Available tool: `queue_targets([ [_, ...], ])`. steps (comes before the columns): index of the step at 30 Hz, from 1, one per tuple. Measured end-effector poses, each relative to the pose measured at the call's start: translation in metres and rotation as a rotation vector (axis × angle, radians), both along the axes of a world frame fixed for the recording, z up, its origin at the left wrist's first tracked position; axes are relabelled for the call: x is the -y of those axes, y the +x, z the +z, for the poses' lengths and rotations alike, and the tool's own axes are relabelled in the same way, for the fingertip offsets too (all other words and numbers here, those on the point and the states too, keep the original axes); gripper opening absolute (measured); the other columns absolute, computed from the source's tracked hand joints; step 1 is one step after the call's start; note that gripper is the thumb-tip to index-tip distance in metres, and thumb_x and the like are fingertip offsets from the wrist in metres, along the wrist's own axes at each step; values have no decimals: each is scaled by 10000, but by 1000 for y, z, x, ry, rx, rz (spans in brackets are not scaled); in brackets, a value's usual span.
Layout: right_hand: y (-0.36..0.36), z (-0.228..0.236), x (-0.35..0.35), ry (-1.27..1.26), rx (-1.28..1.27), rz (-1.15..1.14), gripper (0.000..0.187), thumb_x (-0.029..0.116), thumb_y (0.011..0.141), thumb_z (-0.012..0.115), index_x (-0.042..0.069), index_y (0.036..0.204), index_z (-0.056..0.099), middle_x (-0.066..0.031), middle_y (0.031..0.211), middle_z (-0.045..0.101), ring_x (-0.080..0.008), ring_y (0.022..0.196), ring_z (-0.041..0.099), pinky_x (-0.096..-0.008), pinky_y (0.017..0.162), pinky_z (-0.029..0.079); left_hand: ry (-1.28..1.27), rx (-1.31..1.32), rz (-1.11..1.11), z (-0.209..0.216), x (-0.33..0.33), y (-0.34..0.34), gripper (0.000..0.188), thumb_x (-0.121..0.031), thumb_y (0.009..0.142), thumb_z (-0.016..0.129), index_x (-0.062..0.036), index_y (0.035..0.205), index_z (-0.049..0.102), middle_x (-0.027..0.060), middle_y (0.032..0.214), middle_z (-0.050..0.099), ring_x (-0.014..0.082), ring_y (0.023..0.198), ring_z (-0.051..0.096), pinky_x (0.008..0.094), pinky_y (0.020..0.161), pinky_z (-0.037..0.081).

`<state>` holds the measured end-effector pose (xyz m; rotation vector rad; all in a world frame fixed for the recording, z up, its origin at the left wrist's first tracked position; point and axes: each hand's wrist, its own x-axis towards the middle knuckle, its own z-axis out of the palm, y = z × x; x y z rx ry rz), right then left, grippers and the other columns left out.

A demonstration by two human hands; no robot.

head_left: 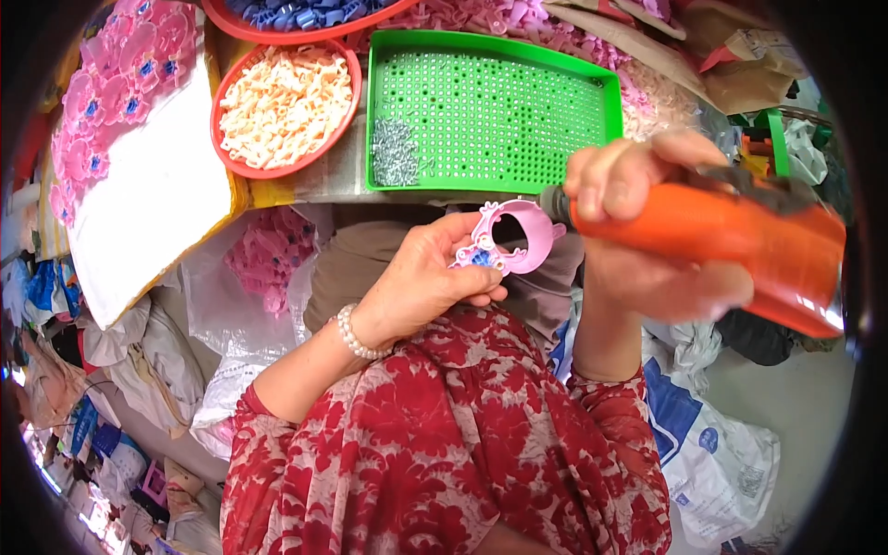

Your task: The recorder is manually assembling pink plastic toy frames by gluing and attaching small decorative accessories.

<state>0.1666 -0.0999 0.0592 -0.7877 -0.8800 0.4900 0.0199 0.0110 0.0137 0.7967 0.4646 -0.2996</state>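
Note:
My left hand (421, 277), with a pearl bracelet (350, 331) at its wrist, pinches a pink plastic part (536, 242) over my lap. The part has a wide round opening and a small blue piece (480, 258) set near my thumb. My right hand (638, 199) is wrapped round an orange power screwdriver (712, 245), held sideways and slightly blurred. Its dark nose (555, 203) points left and comes up against the upper rim of the pink part; whether the bit touches a screw is too small to tell.
A green perforated tray (495, 181) holds small metal screws (395, 153) in its near left corner. Beside it stand a red bowl (219, 139) of cream pieces and another red bowl (305, 33) of blue pieces. Pink parts (120, 69) lie on a white board (153, 203) at left.

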Motion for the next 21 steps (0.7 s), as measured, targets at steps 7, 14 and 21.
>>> queue_targets([
  [7,-30,1,8,-46,-12,68,866,676,704,597,15,1228,402,-54,807,545,-192,702,525,-341,679,424,19,17,26,-1,2,1,383,-19,833,572,-23,1206,483,30,902,619,82,716,605,198,617,502],
  [14,-38,1,10,-58,-30,20,844,671,718,583,19,1223,404,-60,811,552,-194,695,531,-351,668,424,25,31,60,3,9,-2,399,-17,835,576,-34,1220,476,23,882,615,68,699,587,196,612,494],
  [21,-50,-4,8,-182,-143,-74,840,679,731,554,5,1210,403,-65,824,556,-195,698,536,-356,682,435,49,41,62,3,9,-5,408,6,817,577,-17,1211,474,19,878,602,65,690,584,191,605,493],
])
